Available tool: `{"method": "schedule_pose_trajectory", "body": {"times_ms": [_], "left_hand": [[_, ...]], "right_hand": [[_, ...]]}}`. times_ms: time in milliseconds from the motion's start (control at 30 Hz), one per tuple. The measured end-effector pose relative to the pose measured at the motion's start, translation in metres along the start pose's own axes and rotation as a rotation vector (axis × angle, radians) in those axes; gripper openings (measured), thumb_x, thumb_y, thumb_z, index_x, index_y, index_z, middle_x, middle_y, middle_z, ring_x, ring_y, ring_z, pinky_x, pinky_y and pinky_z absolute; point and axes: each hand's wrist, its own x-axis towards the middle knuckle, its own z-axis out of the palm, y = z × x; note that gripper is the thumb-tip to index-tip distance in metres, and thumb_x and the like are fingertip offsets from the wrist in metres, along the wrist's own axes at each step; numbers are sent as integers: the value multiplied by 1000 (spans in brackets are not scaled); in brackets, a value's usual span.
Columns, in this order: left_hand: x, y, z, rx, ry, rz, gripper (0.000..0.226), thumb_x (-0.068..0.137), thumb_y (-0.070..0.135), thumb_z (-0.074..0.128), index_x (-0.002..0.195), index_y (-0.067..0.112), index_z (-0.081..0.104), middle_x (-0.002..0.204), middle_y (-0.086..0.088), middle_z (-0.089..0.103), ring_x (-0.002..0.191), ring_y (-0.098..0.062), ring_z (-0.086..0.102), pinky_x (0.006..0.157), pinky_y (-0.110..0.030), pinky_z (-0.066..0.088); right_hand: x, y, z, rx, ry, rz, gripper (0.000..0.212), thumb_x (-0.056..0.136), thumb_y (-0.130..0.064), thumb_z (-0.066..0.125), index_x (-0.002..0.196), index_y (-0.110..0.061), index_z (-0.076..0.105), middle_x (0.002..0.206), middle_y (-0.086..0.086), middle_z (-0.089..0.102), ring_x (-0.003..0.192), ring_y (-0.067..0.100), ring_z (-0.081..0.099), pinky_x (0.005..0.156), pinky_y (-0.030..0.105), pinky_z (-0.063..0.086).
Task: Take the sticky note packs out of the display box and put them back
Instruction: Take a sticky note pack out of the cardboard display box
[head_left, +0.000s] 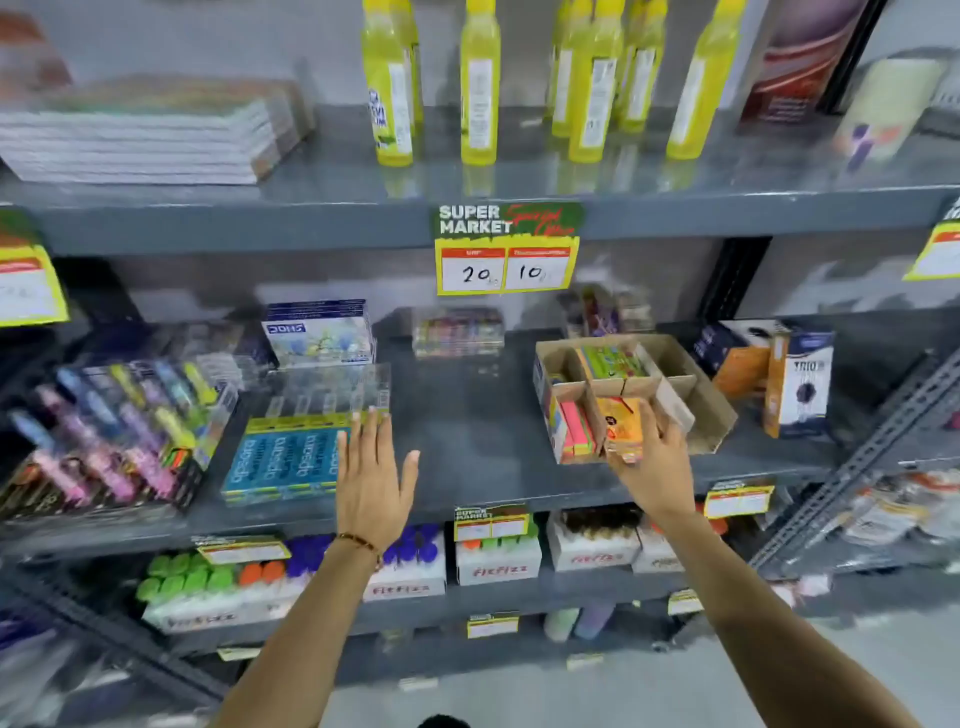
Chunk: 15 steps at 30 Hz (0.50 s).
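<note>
A brown cardboard display box (701, 384) with dividers stands on the middle shelf, right of centre. A pink and green sticky note pack (574, 423) sits in its front left compartment, and a green pack (610, 361) in a rear one. My right hand (657, 457) grips an orange sticky note pack (621, 423) at the front middle compartment. My left hand (371, 475) hovers flat with fingers spread over the shelf, left of the box, holding nothing.
Blue pen packs (280, 462) and a clear case lie beside my left hand. Marker packs (104, 431) fill the shelf's left end. An orange and blue carton (795, 384) stands right of the box. Yellow bottles (480, 83) line the upper shelf; a price tag (506, 249) hangs below.
</note>
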Motion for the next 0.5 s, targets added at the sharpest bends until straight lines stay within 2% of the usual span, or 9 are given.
{"method": "schedule_pose_trajectory", "body": {"times_ms": [200, 333, 500], "left_hand": [[5, -35, 26, 77, -95, -94, 78, 96, 52, 6, 128, -9, 44, 133, -27, 46, 129, -42, 33, 108, -56, 20], [5, -40, 32, 108, -119, -96, 76, 96, 49, 7, 125, -7, 49, 129, -25, 52, 124, -42, 40, 107, -53, 21], [6, -36, 29, 102, -167, -121, 73, 97, 46, 5, 125, -4, 50, 128, -22, 54, 123, -39, 43, 105, -51, 28]], "right_hand": [[12, 10, 12, 15, -208, 176, 101, 75, -39, 76, 151, -20, 11, 153, 21, 14, 141, 39, 15, 112, 50, 29], [18, 13, 14, -9, -223, 168, 103, 75, -43, 75, 150, -25, 7, 153, 20, 13, 138, 39, 24, 110, 49, 33], [18, 16, 18, -2, -181, 130, 100, 75, -37, 76, 150, -19, 12, 145, 23, 23, 130, 41, 34, 107, 48, 38]]}}
